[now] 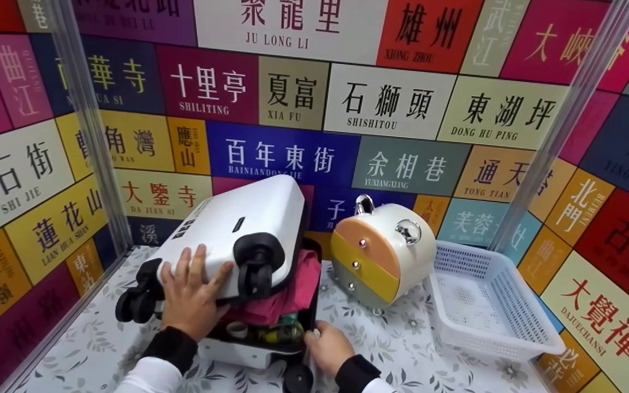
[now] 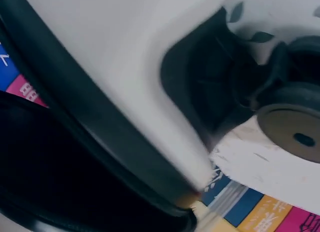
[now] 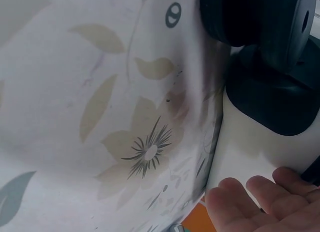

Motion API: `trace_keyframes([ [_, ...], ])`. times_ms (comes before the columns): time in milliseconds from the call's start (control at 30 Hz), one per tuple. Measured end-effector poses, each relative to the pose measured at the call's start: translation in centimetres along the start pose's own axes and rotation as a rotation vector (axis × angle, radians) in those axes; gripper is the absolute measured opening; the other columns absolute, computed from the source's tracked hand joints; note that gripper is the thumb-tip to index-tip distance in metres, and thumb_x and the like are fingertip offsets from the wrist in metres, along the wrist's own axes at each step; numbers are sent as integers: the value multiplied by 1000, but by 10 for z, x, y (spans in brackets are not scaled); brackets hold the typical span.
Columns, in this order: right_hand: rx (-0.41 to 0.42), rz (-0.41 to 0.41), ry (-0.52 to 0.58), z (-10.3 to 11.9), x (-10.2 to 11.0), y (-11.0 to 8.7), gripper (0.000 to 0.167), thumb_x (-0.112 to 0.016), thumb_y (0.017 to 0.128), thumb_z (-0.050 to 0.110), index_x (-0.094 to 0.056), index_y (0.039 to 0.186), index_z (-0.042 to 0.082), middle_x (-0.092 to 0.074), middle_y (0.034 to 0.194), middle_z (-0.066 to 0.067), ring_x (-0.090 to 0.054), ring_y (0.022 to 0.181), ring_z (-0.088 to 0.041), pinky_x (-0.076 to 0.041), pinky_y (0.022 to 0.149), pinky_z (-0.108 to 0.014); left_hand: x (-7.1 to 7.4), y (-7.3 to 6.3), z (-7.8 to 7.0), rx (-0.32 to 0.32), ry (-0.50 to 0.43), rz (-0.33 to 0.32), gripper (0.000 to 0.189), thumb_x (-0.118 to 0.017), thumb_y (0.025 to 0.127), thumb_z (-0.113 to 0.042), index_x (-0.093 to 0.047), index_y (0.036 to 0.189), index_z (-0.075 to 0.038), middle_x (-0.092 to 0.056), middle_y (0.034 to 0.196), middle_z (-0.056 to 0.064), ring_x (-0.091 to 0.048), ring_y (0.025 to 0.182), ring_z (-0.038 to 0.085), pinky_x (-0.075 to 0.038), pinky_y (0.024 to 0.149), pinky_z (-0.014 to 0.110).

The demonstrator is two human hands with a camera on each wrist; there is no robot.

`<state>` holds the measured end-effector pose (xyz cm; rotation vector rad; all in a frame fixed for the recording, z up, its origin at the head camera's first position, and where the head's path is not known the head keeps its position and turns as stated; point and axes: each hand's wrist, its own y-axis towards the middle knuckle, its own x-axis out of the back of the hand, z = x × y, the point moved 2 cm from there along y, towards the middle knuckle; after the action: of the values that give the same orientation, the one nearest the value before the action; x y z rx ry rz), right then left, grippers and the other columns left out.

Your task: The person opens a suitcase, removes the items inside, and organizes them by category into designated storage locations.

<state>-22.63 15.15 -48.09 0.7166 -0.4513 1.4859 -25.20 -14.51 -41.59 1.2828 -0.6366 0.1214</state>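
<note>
Suitcase [image 1: 262, 210] gapes, pink cloth [image 1: 301, 286] between its halves, round case [image 1: 383, 256] near.

Booth-like enclosure [image 1: 94, 136], sign-printed walls [image 1: 391, 103], floral-patterned surface [image 1: 396, 341]

The left sleeve [image 1: 152, 376] was white and met a broad black band [image 1: 171, 348] around the wrist; the right sleeve [image 1: 379, 386], also white, met a matching one.

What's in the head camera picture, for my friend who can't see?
A person's left grip rests on a partly open white suitcase holding pink cloth; the right grip is at its edge. To its right sit a striped case and a basket, before bright lettered walls.
</note>
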Motion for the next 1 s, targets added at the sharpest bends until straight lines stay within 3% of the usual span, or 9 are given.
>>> trace_keyframes([
  [100, 4, -8, 3, -1, 0, -1, 35, -58, 92, 22, -69, 116, -2, -72, 109, -18, -67, 103, -37, -52, 92, -52, 0, -2, 4, 33, -6, -25, 135, -96, 55, -47, -13, 161, -47, -27, 156, 28, -31, 137, 57, -23, 103, 80],
  [300, -7, -6, 3, -4, 0, -1, 35, -58, 91, 22, -69, 115, -1, -73, 107, -16, -67, 101, -35, -52, 92, -51, -1, -11, 13, 166, -34, -31, 148, -97, 54, -50, 7, 160, -47, -20, 160, 30, -27, 141, 57, -24, 106, 79],
  [467, -30, -2, 14, -7, 3, -1, 40, -58, 92, 22, -67, 122, -4, -72, 112, -19, -67, 104, -36, -51, 94, -53, -2, -26, 16, 197, -70, -16, 146, -96, 55, -40, 5, 161, -42, -20, 159, 33, -25, 140, 60, -34, 104, 74],
  [633, -41, -3, -1, -11, 8, 0, 38, -58, 90, 22, -69, 118, -2, -72, 108, -17, -66, 97, -30, -52, 91, -51, -6, -35, 11, 213, -112, -74, 140, -93, 58, -32, 0, 162, -35, -19, 158, 33, -25, 139, 62, -52, 77, 71],
  [733, -47, -1, 2, -14, 13, 1, 39, -58, 89, 21, -69, 118, -2, -73, 106, -18, -68, 96, -31, -53, 89, -50, -8, -36, 6, 230, -125, -83, 137, -93, 54, -26, -8, 162, -31, -20, 157, 32, -26, 139, 61, -53, 66, 70],
  [833, -76, 5, 5, -19, 18, 2, 42, -57, 91, 22, -67, 124, -2, -72, 104, -15, -67, 90, -27, -53, 86, -46, -8, -35, 1, 249, -130, -61, 133, -93, 52, -24, -15, 160, -27, -20, 158, 31, -26, 140, 60, -53, 64, 68],
  [1000, -119, 40, 27, -27, 23, 2, 47, -54, 93, 23, -63, 131, -3, -70, 87, -8, -63, 70, -19, -52, 74, -39, -6, -32, -8, 310, -139, -30, 129, -95, 49, -24, -24, 157, -21, -22, 156, 29, -26, 140, 58, -53, 62, 68],
])
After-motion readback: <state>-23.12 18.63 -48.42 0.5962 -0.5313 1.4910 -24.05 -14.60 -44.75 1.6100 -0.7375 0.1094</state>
